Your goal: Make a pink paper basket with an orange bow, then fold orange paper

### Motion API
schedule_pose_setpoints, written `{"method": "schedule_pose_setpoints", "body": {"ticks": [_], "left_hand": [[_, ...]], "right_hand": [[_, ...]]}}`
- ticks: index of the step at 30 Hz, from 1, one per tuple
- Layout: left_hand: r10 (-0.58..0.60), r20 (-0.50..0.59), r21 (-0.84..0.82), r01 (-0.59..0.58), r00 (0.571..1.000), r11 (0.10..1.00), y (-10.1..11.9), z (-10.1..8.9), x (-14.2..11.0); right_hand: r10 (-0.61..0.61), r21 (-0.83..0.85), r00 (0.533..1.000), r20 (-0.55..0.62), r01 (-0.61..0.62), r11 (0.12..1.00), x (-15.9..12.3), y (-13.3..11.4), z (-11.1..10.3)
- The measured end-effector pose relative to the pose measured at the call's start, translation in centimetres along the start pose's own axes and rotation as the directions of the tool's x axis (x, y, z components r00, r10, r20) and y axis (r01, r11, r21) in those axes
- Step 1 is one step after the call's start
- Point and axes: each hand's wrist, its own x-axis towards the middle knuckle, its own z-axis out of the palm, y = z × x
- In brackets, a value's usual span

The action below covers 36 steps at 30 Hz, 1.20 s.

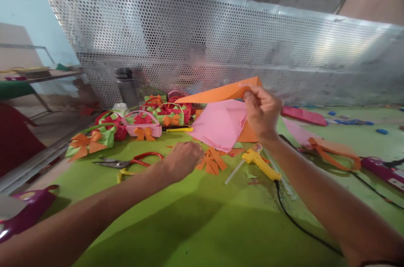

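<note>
My right hand (263, 109) is raised above the table and pinches a long folded piece of orange paper (217, 92), whose pointed end reaches left. Below it lies a stack of pink paper sheets (217, 126). My left hand (186, 158) is closed, its fingertips turned down and hidden, just left of some orange paper bow pieces (212, 162). Whatever it may hold does not show. Red-handled scissors (139, 161) lie open to its left. A yellow glue gun (261, 164) rests between my forearms.
Several small paper baskets with bows (143, 126) stand at the back left, before a grey bottle (126, 88). A yellow cutter knife (179, 129) lies beside them. A perforated metal panel (176, 27) closes the back. The glue gun's black cable (296, 220) runs front right.
</note>
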Motion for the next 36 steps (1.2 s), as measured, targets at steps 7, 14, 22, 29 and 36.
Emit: {"method": "schedule_pose_setpoints", "body": {"ticks": [7, 14, 22, 29, 36], "left_hand": [[0.174, 0.148, 0.259, -0.208, 0.974, 0.943, 1.6, 1.0, -2.2], [0.205, 0.116, 0.304, -0.231, 0.972, 0.924, 1.2, 2.2, -1.0], [0.067, 0.035, 0.312, -0.074, 0.997, 0.947, -0.1, -0.4, -2.1], [-0.266, -0.099, 0.339, 0.284, 0.959, 0.897, -5.4, -2.9, -5.0], [-0.539, -0.242, 0.418, 0.588, 0.807, 0.693, -8.8, -5.3, -9.2]], "right_hand": [[0.075, 0.069, 0.995, 0.071, -0.08, 0.994, -1.3, -0.5, 1.5], [0.088, 0.116, 0.987, 0.135, -0.104, 0.988, -2.6, 0.0, 2.2], [0.082, 0.095, 0.989, 0.125, -0.094, 0.991, -2.8, 0.0, 2.2], [0.224, 0.172, 0.965, 0.136, -0.246, 0.954, -3.5, -0.8, 2.7], [0.291, 0.216, 0.921, 0.259, -0.349, 0.912, -5.6, -1.6, 3.7]]}}
